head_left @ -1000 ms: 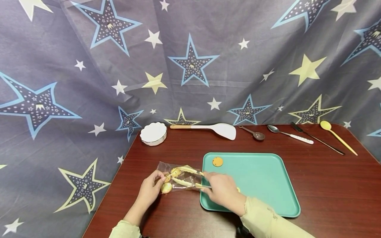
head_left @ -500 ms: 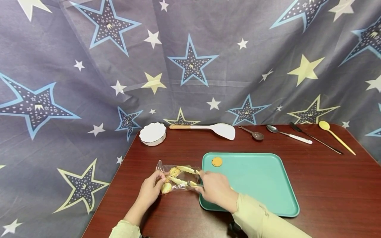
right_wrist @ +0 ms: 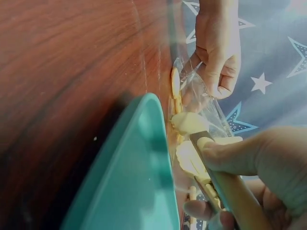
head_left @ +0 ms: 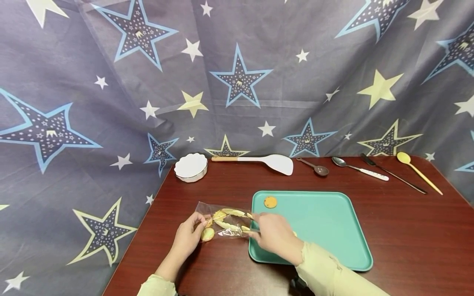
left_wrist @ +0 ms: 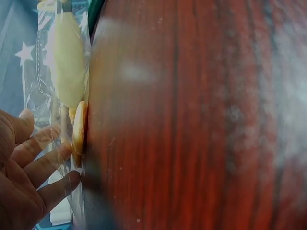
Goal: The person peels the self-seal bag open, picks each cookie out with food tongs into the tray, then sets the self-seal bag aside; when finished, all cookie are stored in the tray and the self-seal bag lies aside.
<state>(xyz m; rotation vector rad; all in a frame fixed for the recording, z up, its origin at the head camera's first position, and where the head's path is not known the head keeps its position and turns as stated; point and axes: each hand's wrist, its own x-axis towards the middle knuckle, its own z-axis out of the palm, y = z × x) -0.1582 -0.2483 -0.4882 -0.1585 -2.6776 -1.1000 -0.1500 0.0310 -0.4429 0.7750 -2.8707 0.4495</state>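
Note:
In the head view my left hand pinches the edge of a clear plastic bag lying left of the tray. Several round crackers are in it; one pale cracker lies beside my fingertips, and a scalloped one is near the tongs' tips. My right hand grips tongs with cream tips, which reach into the bag with their arms apart. The right wrist view shows my thumb on the metal handle of the tongs. Through the film, the left wrist view shows a cracker beside my fingers.
A teal tray sits under my right hand, with one round cracker at its upper left. Along the back stand a white fluted dish, a white spatula, a brown measuring spoon, a metal spoon and a yellow spoon.
My right hand and the tongs shifted left, deeper into the bag, then came back right a little. My left hand stays at the bag's edge.

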